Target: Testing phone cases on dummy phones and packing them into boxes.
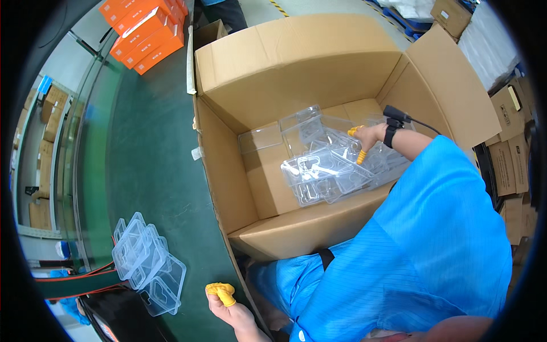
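Observation:
A large open cardboard box (228, 159) holds a loose heap of clear plastic blister trays (319, 165). My right hand (369, 138), with yellow finger cots on its fingertips, reaches down onto the heap's right part. Its thumb and fingers are apart, and I see nothing clearly gripped between them. Over the green tabletop, outside the box's near left corner, is my left hand (222, 299). Its fingers, also in yellow cots, are curled together with nothing visible in them. Left of it, several clear plastic trays (148, 256) lie overlapping on the table.
Orange boxes (145, 37) are stacked at the table's far end. A black object (122, 313) sits at the near left on the green table (154, 142). Flattened cartons (507, 159) stand at the right. Part of another person (228, 11) shows at the far side.

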Available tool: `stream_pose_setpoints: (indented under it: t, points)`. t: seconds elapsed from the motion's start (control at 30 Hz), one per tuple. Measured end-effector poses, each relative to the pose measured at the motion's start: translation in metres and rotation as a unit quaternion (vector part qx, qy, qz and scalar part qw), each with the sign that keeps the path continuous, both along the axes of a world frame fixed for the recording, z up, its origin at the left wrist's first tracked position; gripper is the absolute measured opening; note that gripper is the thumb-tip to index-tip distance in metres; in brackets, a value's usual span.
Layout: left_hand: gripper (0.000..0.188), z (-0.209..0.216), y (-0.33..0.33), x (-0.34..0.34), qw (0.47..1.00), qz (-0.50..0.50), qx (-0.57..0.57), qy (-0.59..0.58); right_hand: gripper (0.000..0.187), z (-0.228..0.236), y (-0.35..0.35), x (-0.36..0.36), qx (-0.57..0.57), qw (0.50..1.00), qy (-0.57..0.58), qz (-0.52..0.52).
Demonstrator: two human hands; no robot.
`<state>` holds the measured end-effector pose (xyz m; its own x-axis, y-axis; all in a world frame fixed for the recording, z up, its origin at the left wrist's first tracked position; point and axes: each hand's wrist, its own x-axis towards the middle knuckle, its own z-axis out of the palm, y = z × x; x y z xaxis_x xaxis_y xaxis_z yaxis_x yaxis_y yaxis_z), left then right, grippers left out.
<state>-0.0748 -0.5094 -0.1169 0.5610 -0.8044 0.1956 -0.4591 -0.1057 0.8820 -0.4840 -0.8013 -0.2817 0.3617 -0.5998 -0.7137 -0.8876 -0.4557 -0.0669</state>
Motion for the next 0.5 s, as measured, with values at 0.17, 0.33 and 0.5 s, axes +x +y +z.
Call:
stream_pose_setpoints:
  t: [0.17,0.33,0.5]
  points:
    - [0.027,-0.003,0.000,-0.001,1.000,-0.013,-0.002,-0.014,0.098,-0.063,0.008,0.009,0.154,0.979,-0.057,-0.123]
    - [0.028,-0.001,-0.001,-0.003,1.000,-0.004,0.013,-0.026,0.093,-0.076,0.038,0.027,0.194,0.950,-0.131,-0.208]
    - [0.029,-0.002,-0.008,0.000,0.999,-0.033,0.004,-0.034,0.087,-0.112,0.041,0.035,0.292,0.901,-0.179,-0.267]
